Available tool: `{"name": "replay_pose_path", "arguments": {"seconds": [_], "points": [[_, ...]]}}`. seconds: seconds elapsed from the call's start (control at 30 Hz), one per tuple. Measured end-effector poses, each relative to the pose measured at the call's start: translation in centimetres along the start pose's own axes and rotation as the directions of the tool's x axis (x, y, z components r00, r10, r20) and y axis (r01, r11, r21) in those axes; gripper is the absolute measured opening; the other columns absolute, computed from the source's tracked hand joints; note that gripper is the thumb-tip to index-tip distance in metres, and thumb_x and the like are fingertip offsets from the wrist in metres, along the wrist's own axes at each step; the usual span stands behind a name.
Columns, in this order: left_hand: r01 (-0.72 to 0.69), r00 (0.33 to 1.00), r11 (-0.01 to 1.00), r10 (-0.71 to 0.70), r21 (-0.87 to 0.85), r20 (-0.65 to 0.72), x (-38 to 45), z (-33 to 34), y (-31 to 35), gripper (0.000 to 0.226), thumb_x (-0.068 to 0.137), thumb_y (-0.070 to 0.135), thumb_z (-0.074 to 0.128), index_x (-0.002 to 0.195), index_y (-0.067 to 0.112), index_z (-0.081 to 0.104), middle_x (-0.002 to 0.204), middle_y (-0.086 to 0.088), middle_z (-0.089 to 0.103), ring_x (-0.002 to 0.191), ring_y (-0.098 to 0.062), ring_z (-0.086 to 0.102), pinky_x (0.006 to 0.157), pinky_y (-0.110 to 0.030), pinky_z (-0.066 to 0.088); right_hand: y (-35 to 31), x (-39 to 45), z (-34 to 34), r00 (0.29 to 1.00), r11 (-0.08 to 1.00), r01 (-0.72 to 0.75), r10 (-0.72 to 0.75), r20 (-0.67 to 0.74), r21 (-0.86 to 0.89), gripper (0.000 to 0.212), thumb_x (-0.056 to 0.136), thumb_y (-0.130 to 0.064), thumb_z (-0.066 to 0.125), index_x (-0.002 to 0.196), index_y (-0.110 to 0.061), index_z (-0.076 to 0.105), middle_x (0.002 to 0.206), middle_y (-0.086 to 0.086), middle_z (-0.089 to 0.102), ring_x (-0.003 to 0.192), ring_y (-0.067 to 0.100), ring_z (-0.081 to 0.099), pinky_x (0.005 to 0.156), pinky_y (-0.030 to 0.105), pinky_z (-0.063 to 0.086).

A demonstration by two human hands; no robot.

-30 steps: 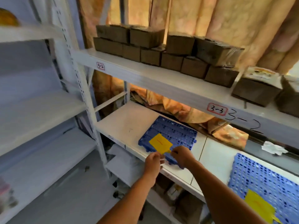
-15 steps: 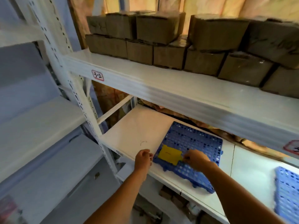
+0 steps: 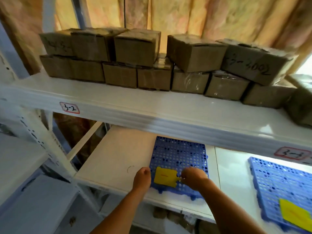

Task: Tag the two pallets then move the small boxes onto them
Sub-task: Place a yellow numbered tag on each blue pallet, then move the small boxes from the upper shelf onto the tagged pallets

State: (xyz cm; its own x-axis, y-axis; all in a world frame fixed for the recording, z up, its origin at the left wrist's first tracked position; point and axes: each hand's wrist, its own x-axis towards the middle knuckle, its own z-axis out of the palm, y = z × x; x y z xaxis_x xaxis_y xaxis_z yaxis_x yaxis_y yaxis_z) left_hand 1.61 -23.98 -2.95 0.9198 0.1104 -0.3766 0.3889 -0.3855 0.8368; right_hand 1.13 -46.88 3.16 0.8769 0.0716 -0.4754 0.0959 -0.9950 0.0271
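A blue perforated pallet [image 3: 179, 154] lies on the lower white shelf [image 3: 116, 156]. A yellow tag [image 3: 164, 176] lies flat on its near edge. My right hand [image 3: 192, 176] pinches the tag's small tab on the right side. My left hand [image 3: 141, 179] is curled in a fist at the pallet's left front corner, just left of the tag. A second blue pallet [image 3: 276, 179] lies further right on the same shelf, with its own yellow tag [image 3: 295, 215] on it. Several small brown cardboard boxes [image 3: 135, 48] are stacked in two rows on the upper shelf [image 3: 152, 105].
The upper shelf's front edge carries labels "3-2" [image 3: 69, 108] and another [image 3: 293, 153] at right. A white upright post [image 3: 45, 144] stands to the left, with further shelves beyond. A pale curtain [image 3: 185, 16] hangs behind. More boxes [image 3: 168, 215] sit below the lower shelf.
The view has tilted up and closed in on the shelves, so the boxes look larger. My hands stay at the left pallet; the tag now lies flatter, further toward the near edge.
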Motion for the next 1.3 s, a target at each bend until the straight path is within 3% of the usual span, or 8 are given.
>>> {"name": "replay_pose_path", "arguments": {"seconds": [0.3, 0.43, 0.53, 0.63, 0.73, 0.9, 1.2, 1.3], "points": [[-0.144, 0.976, 0.967, 0.105, 0.208, 0.191, -1.8, -0.4, 2.9, 0.040, 0.108, 0.032, 0.036, 0.136, 0.017, 0.060, 0.141, -0.012, 0.059, 0.125, -0.031, 0.056, 0.100, -0.032, 0.042, -1.0, -5.9, -0.2, 0.998, 0.995, 0.010, -0.015, -0.053, -0.095, 0.071, 0.091, -0.008, 0.075, 0.151, -0.013, 0.039, 0.135, 0.022, 0.061, 0.125, 0.042, 0.061, 0.099, 0.053, 0.054], [-0.245, 0.950, 0.939, 0.183, 0.243, 0.252, -6.1, -1.4, 7.5, 0.033, 0.108, 0.034, 0.031, 0.081, 0.035, 0.050, 0.099, -0.006, 0.053, 0.080, -0.015, 0.052, 0.087, -0.032, 0.039, -1.2, -10.8, -2.0, 0.992, 1.000, -0.004, 0.005, -0.122, 0.007, 0.053, 0.105, -0.007, 0.048, 0.154, -0.006, 0.031, 0.138, 0.030, 0.056, 0.125, 0.045, 0.059, 0.098, 0.053, 0.049], [-0.345, 0.924, 0.895, 0.270, 0.284, 0.270, -10.0, -2.4, 11.0, 0.037, 0.108, 0.037, 0.028, 0.114, 0.028, 0.063, 0.118, -0.014, 0.063, 0.107, -0.030, 0.061, 0.092, -0.033, 0.043, -0.8, -15.0, -4.0, 0.969, 0.976, -0.074, 0.118, -0.216, 0.203, 0.040, 0.110, -0.015, 0.029, 0.146, -0.003, 0.042, 0.136, 0.030, 0.058, 0.123, 0.043, 0.059, 0.098, 0.048, 0.047], [-0.444, 0.891, 0.847, 0.383, 0.291, 0.245, -15.3, -3.1, 13.8, 0.048, 0.108, 0.041, 0.025, 0.132, 0.015, 0.058, 0.116, -0.012, 0.065, 0.108, -0.031, 0.061, 0.075, -0.032, 0.039, -0.6, -20.3, -5.7, 0.947, 0.929, -0.073, 0.180, -0.268, 0.363, 0.043, 0.113, -0.032, 0.024, 0.128, -0.006, 0.055, 0.131, 0.028, 0.062, 0.122, 0.040, 0.061, 0.097, 0.044, 0.046], [-0.542, 0.838, 0.811, 0.500, 0.221, 0.221, -21.5, -3.6, 16.0, 0.049, 0.108, 0.043, 0.031, 0.146, 0.019, 0.051, 0.143, -0.003, 0.056, 0.128, -0.031, 0.053, 0.094, -0.032, 0.042, -0.7, -26.1, -7.0, 0.904, 0.860, -0.001, 0.219, -0.368, 0.510, 0.059, 0.111, -0.045, 0.019, 0.129, -0.007, 0.061, 0.136, 0.023, 0.063, 0.126, 0.037, 0.059, 0.103, 0.040, 0.043], [-0.630, 0.771, 0.773, 0.611, 0.078, 0.177, -29.9, -3.9, 19.5, 0.030, 0.107, 0.041, 0.035, 0.090, 0.033, 0.059, 0.091, 0.014, 0.053, 0.088, -0.009, 0.051, 0.086, -0.037, 0.045, -1.0, -33.7, -9.2, 0.839, 0.831, 0.099, 0.226, -0.495, 0.548, 0.057, 0.111, -0.045, 0.022, 0.133, -0.008, 0.059, 0.135, 0.024, 0.063, 0.124, 0.040, 0.059, 0.104, 0.046, 0.047], [-0.654, 0.751, 0.756, 0.647, 0.022, 0.131, -35.3, -7.9, 22.3, 0.047, 0.108, 0.041, 0.036, 0.146, 0.017, 0.050, 0.152, -0.003, 0.049, 0.131, -0.015, 0.048, 0.097, -0.024, 0.031, -4.2, -38.4, -13.6, 0.770, 0.827, 0.225, 0.174, -0.614, 0.516, 0.057, 0.108, -0.051, 0.027, 0.135, -0.014, 0.062, 0.132, 0.015, 0.066, 0.121, 0.033, 0.062, 0.100, 0.039, 0.047], [-0.641, 0.767, 0.766, 0.639, 0.035, 0.058, -34.4, -11.3, 22.4, 0.047, 0.107, 0.041, 0.039, 0.147, 0.018, 0.050, 0.153, -0.003, 0.048, 0.138, -0.022, 0.046, 0.099, -0.024, 0.032, -7.1, -37.3, -15.3, 0.773, 0.816, 0.265, 0.140, -0.619, 0.515, 0.055, 0.110, -0.049, 0.028, 0.143, -0.017, 0.058, 0.143, 0.014, 0.060, 0.128, 0.032, 0.056, 0.106, 0.041, 0.044]]}}
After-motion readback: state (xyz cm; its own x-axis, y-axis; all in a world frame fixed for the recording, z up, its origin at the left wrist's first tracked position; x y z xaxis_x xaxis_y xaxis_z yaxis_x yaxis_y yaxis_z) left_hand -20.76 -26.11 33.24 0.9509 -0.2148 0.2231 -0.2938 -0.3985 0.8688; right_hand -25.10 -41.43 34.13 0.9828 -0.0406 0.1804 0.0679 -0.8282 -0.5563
